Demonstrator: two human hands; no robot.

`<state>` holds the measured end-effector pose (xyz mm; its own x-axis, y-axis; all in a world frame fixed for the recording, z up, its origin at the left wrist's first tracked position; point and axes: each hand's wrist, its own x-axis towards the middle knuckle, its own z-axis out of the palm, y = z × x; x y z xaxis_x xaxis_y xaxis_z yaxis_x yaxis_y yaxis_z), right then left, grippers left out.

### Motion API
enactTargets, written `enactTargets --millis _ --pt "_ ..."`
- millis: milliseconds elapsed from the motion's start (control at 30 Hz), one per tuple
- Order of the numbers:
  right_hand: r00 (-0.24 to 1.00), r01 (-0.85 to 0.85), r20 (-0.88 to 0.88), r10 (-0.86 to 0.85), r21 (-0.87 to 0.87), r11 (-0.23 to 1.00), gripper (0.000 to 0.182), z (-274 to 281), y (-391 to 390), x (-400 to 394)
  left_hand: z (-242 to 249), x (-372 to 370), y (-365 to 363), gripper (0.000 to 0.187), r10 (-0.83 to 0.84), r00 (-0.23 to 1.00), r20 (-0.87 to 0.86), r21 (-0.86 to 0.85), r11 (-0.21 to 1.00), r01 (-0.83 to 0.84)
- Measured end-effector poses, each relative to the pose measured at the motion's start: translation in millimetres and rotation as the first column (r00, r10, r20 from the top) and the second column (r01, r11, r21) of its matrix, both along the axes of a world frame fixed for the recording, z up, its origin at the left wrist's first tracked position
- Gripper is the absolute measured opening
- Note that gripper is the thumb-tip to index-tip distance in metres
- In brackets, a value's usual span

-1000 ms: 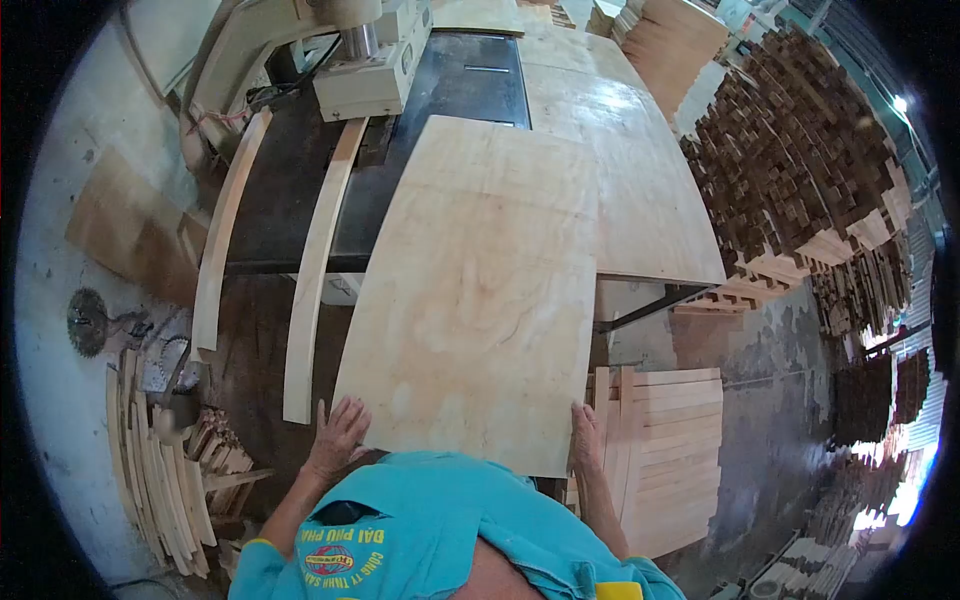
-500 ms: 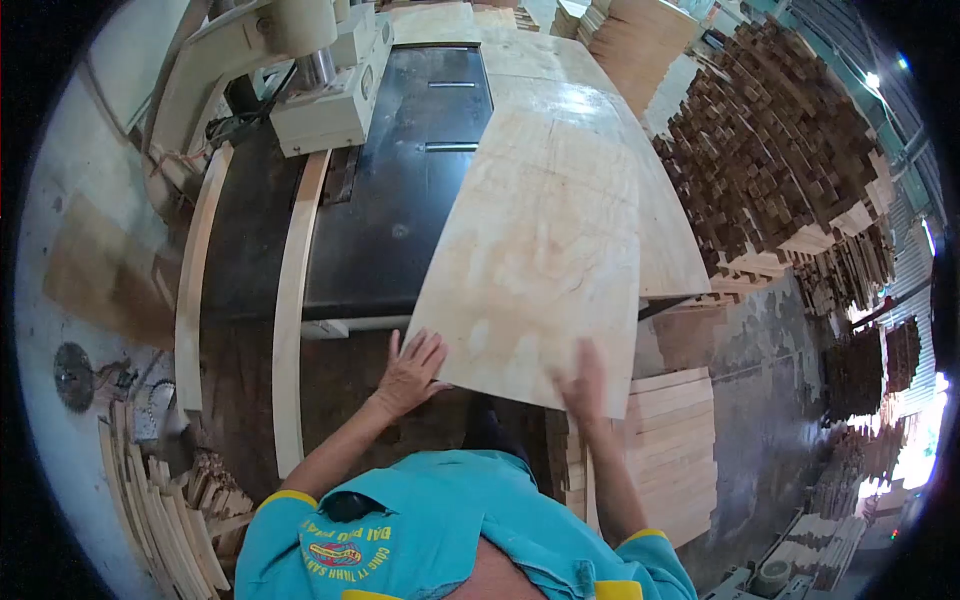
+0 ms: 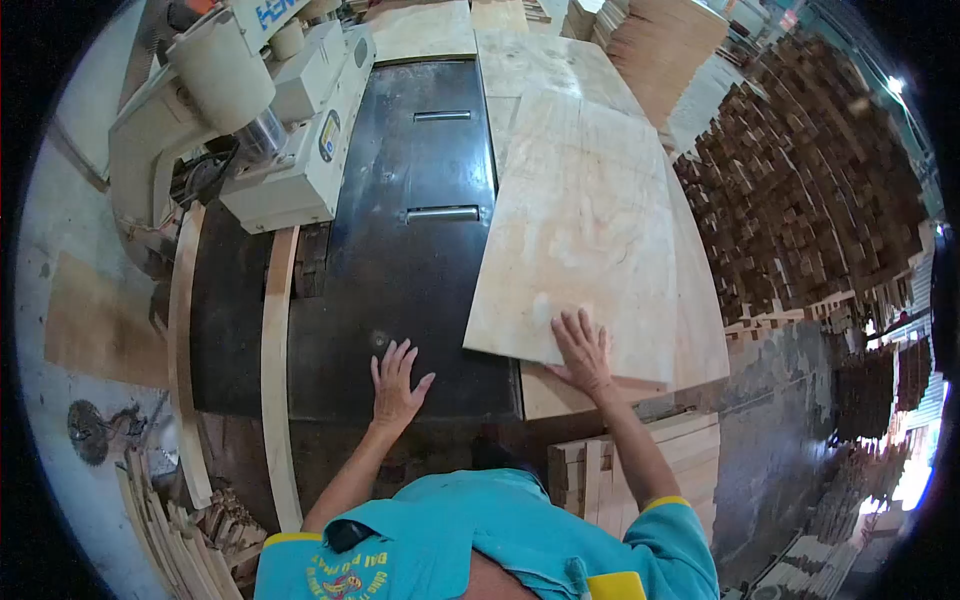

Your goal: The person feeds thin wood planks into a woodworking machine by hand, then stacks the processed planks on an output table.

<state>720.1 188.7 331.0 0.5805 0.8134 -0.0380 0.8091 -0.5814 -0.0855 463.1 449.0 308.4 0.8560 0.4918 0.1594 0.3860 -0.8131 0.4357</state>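
Observation:
My left hand (image 3: 398,388) is open, fingers spread, at the near part of the black machine table (image 3: 390,310), left of the plywood. With spread fingers, my right hand (image 3: 582,352) lies on the near edge of a pale plywood sheet (image 3: 590,220). That sheet sits at a slight angle on top of another plywood sheet (image 3: 698,310), its near left corner over the black table. Neither hand is closed around anything.
A white machine head (image 3: 290,170) stands over the table's left side, beside two long wood strips (image 3: 278,380). Stacked wood blocks (image 3: 800,190) rise at the right. Cut boards (image 3: 680,450) are piled below the plywood. A round saw blade (image 3: 88,432) is at the far left.
The top sheet has moved forward and right, further onto the lower sheet. My left hand has left its corner; my right hand has moved up onto its near edge. The view has shifted.

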Motion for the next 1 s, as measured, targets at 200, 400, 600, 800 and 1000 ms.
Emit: enactTargets --millis 200,400,600,800,1000 --pt "0.999 -0.050 -0.003 0.051 0.048 0.998 0.088 -9.3 60.2 171.1 2.2 1.7 1.6 0.053 0.032 0.999 -0.005 -0.036 0.999 -0.032" --pt "0.972 0.139 0.143 -0.188 0.297 0.945 0.074 -27.8 146.3 234.4 4.5 2.5 2.5 0.050 0.069 0.997 -0.030 -0.077 0.994 -0.071" --pt "0.966 0.190 -0.255 -0.044 0.587 0.787 0.065 -50.1 154.7 73.5 -1.6 0.7 4.0 0.049 0.058 0.998 0.037 -0.069 0.996 -0.055" --pt "0.975 0.193 -0.194 -0.105 0.521 0.831 0.056 -43.8 78.9 -39.9 -9.3 -13.5 8.4 0.053 -0.021 0.995 0.098 -0.091 0.995 0.030" --pt "0.961 0.090 0.225 -0.158 0.288 0.953 0.045 -98.4 8.0 -47.5 19.5 -157.0 38.9 0.077 0.604 0.797 -0.015 0.022 0.797 -0.603"
